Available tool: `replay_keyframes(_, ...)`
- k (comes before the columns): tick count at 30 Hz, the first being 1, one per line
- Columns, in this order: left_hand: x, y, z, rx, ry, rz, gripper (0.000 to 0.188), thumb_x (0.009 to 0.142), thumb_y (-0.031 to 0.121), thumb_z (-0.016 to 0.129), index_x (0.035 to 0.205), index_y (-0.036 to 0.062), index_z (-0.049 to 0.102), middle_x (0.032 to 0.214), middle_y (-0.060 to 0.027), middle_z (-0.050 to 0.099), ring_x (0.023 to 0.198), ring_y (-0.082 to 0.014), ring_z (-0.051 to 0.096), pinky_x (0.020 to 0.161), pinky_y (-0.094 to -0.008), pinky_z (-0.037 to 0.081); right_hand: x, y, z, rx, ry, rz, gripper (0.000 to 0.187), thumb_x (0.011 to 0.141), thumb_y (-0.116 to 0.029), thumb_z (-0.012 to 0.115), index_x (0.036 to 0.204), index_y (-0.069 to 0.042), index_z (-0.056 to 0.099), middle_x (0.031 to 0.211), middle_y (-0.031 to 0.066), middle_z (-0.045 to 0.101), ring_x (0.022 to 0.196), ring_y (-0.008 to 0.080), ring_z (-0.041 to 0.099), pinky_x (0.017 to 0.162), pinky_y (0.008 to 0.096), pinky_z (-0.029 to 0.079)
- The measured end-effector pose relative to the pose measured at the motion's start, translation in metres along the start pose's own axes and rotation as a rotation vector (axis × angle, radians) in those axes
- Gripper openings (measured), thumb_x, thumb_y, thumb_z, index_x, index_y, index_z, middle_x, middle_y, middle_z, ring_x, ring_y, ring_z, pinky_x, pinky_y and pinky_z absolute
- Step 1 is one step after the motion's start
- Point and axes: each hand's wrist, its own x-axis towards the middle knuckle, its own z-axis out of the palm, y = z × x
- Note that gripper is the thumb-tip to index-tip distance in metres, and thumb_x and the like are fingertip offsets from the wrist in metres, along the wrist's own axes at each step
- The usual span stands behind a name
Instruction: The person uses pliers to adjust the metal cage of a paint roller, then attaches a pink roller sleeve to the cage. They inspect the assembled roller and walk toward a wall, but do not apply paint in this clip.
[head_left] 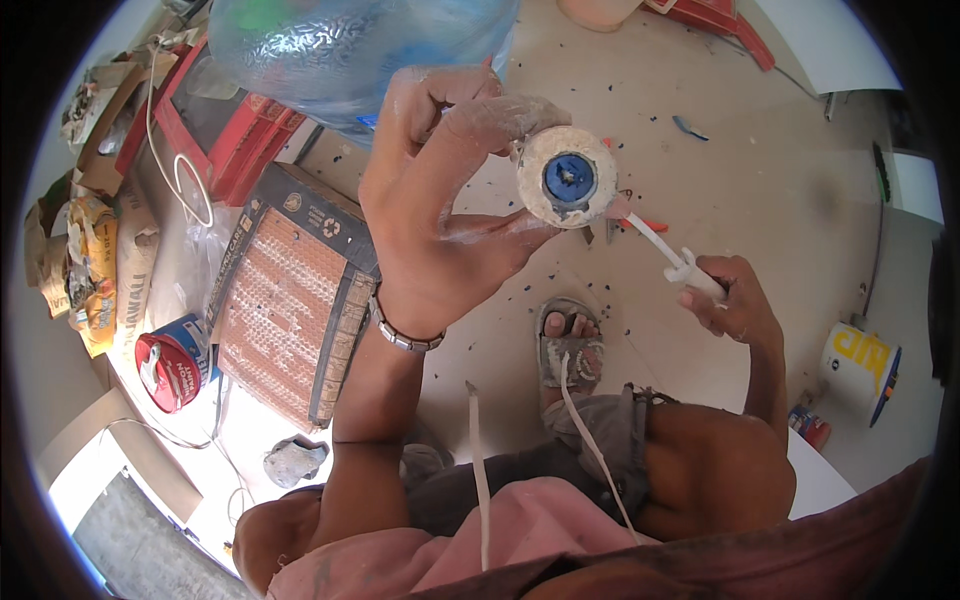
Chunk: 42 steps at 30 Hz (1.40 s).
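My left hand [435,165], dusted with pale powder, grips a round off-white piece [538,200] by its rim between thumb and fingers. At its centre sits a blue, rough-looking core [570,178]. Its full length is hidden because its end faces me. To the right, my right hand [738,300] is closed around the white handle of a slim tool [655,238]. The tool's thin pale shaft points up and left, its reddish end meeting or passing behind the round piece's lower right edge; I cannot tell which.
Blue scraps [690,128] litter the beige floor [650,80]. Leftward are a large clear-blue plastic bag [330,50], a carton [290,310], a red tool case [240,150] and a red-lidded paint can [170,370]. A white-and-yellow bucket [855,362] lies at right.
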Motion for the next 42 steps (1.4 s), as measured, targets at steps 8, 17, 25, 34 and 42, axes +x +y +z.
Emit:
replay_keyframes(8, 0.011, -0.001, -0.017, -0.29, -0.124, -0.274, 0.051, 0.071, 0.002, 0.087, 0.119, -0.0058, 0.071, 0.117, -0.0122, 0.063, 0.108, -0.0241, 0.065, 0.09, -0.0345, 0.057, -0.001, 0.001, -0.006, 0.046, 0.052, 0.037, 0.031, 0.088, -0.031, 0.077, 0.087, -0.001, 0.068, 0.055, -0.0028, 0.05, 0.045, 0.0052, 0.047, 0.041, 0.0256, 0.036)
replay_keyframes(17, 0.006, -0.012, -0.022, -0.32, -0.287, -0.181, 0.054, 0.08, -0.01, 0.065, 0.133, -0.0042, 0.061, 0.129, -0.026, 0.065, 0.123, -0.0359, 0.064, 0.106, -0.0454, 0.051, 0.004, 0.003, 0.007, -0.01, 0.046, 0.051, 0.03, 0.089, -0.029, 0.077, 0.094, 0.0, 0.072, 0.056, -0.0032, 0.051, 0.046, 0.0048, 0.046, 0.043, 0.0252, 0.037)
replay_keyframes(25, -0.002, -0.039, -0.034, -0.561, -0.611, -0.117, 0.067, 0.081, -0.015, 0.055, 0.145, 0.0043, 0.048, 0.135, -0.0286, 0.061, 0.126, -0.041, 0.062, 0.11, -0.0484, 0.046, 0.004, 0.009, 0.002, -0.058, -0.053, 0.086, 0.027, 0.091, -0.028, 0.074, 0.091, -0.001, 0.07, 0.058, -0.0029, 0.05, 0.047, 0.0057, 0.047, 0.043, 0.026, 0.037)
replay_keyframes(34, -0.006, -0.027, -0.03, -0.488, -0.518, -0.226, 0.061, 0.071, -0.011, 0.049, 0.129, -0.0009, 0.063, 0.128, -0.0171, 0.068, 0.122, -0.0319, 0.065, 0.108, -0.0365, 0.046, 0.014, 0.012, 0.015, 0.076, -0.044, 0.081, 0.028, 0.094, -0.027, 0.07, 0.082, -0.003, 0.062, 0.057, -0.0031, 0.048, 0.045, 0.0052, 0.043, 0.042, 0.0254, 0.033)
replay_keyframes(42, -0.007, -0.034, -0.024, -0.324, -0.385, -0.194, 0.058, 0.077, -0.012, 0.061, 0.133, 0.0014, 0.06, 0.132, -0.0167, 0.065, 0.12, -0.0314, 0.065, 0.106, -0.0385, 0.049, 0.022, 0.019, 0.03, 0.195, 0.071, 0.043, 0.024, 0.097, -0.021, 0.069, 0.081, -0.005, 0.061, 0.055, -0.0038, 0.047, 0.044, 0.0039, 0.042, 0.04, 0.0244, 0.031)
